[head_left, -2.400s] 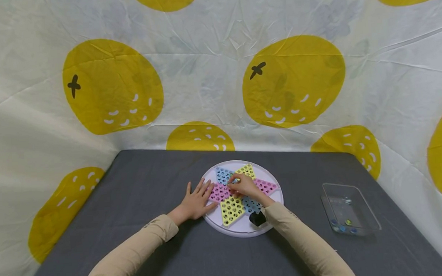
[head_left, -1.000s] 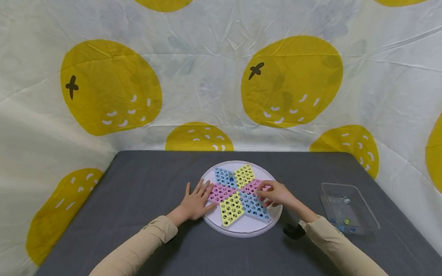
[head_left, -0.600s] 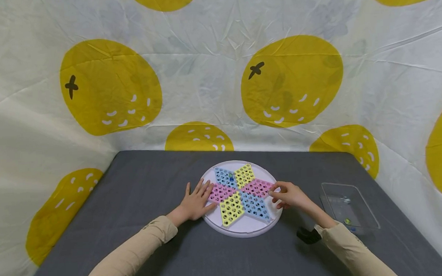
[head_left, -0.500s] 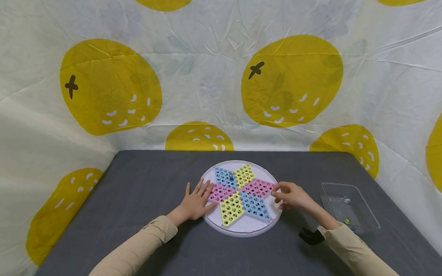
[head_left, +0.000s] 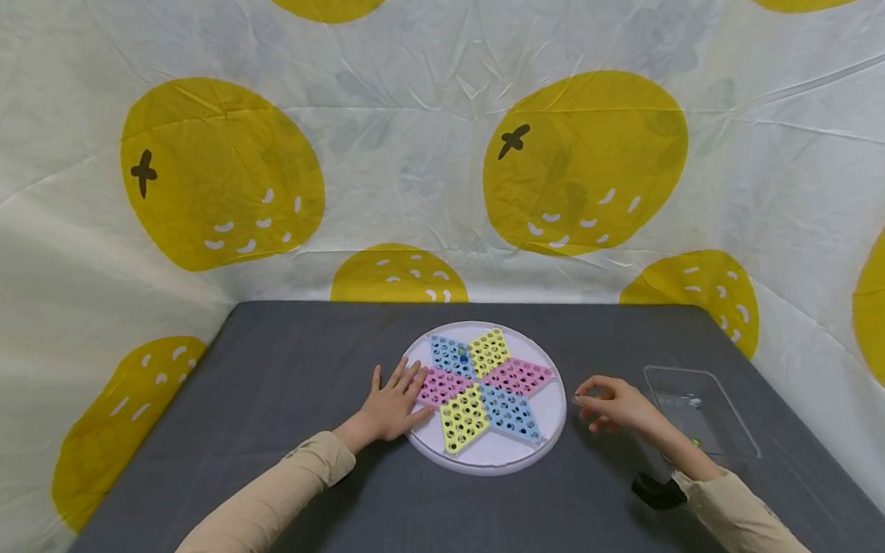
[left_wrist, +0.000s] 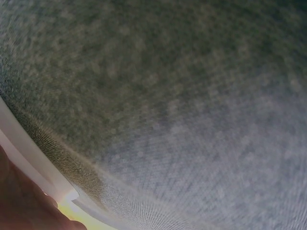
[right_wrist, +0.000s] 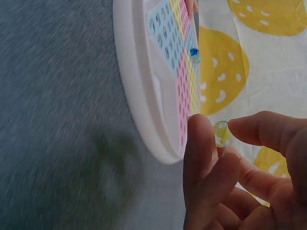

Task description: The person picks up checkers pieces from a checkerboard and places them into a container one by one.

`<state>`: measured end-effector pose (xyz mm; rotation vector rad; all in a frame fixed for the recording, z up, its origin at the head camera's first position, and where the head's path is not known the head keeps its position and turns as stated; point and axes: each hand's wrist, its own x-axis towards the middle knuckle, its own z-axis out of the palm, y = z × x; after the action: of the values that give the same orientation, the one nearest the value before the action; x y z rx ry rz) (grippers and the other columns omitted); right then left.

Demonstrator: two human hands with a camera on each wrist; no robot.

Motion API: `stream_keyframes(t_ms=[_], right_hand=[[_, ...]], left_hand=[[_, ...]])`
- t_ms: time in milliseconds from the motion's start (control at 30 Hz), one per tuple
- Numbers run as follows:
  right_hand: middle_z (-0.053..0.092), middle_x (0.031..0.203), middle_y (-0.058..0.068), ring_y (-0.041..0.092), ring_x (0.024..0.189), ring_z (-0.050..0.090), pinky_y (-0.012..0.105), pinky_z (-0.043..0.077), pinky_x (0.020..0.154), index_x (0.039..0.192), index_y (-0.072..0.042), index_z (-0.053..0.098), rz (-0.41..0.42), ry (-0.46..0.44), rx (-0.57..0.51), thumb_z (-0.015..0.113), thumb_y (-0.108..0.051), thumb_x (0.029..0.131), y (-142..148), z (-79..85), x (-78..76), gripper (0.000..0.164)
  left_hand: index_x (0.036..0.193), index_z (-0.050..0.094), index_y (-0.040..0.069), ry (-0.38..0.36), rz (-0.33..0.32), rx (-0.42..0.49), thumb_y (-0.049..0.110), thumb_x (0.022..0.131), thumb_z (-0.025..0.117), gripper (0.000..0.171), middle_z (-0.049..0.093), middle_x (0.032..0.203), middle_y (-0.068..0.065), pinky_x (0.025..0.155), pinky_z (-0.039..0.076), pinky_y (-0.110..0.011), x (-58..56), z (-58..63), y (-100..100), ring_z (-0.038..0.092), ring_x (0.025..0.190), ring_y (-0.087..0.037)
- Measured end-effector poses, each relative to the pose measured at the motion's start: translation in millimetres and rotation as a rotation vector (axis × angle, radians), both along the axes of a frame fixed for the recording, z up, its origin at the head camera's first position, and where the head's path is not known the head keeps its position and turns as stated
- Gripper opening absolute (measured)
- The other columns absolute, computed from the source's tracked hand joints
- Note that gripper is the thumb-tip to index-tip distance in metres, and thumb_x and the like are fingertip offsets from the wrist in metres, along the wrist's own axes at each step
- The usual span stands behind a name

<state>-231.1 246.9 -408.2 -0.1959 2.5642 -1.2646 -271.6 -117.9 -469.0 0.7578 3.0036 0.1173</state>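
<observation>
A round white Chinese checkers board (head_left: pixel 497 456) with a pink, blue and yellow star of holes lies on the table. Two marbles (head_left: pixel 463 355), at least one blue, sit in its far-left blue point. My left hand (head_left: pixel 387 403) rests spread on the board's left edge; the left wrist view shows only a bit of it (left_wrist: pixel 24 201) by the white rim. Off the board's right side, my right hand (head_left: pixel 616 403) pinches a clear marble (right_wrist: pixel 222 133) between thumb and finger. That marble looks yellow-green inside, though the yellow backdrop lies behind it.
A clear plastic box (head_left: pixel 735 411) stands at the right with a few marbles (head_left: pixel 693 400) in it; my right forearm hides part of it. The dark grey cloth-covered table (head_left: pixel 456 526) ends at a hanging white sheet (head_left: pixel 407 170) with yellow fruit prints.
My right hand has moved from over the middle of the board to the right, past its rim, towards the box. The left hand has stayed on the board's left edge.
</observation>
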Motion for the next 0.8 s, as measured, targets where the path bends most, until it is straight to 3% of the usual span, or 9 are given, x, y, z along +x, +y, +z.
stream_keyframes(t_ms=[333,800], right_hand=[[0.066,0.082,0.017,0.025,0.060,0.064,0.030,0.047,0.050,0.110,0.005,0.051,-0.007,-0.011,0.006,0.053,-0.024,0.089,28.4,1.7,10.0,0.036],[0.064,0.087,0.015,0.021,0.064,0.064,0.031,0.047,0.051,0.116,0.008,0.044,0.054,-0.020,-0.036,0.049,-0.025,0.091,56.2,9.8,21.7,0.042]], left_hand=[[0.144,0.016,0.013,-0.003,0.000,-0.008,0.054,0.090,0.032,0.069,0.016,0.151,-0.006,0.103,0.005,-0.062,0.1,0.2,0.1,0.004,0.140,-0.027],[0.144,0.017,0.013,-0.004,-0.001,-0.008,0.053,0.090,0.034,0.069,0.016,0.150,-0.006,0.103,0.005,-0.062,-0.9,-1.5,-0.4,0.005,0.140,-0.028]])
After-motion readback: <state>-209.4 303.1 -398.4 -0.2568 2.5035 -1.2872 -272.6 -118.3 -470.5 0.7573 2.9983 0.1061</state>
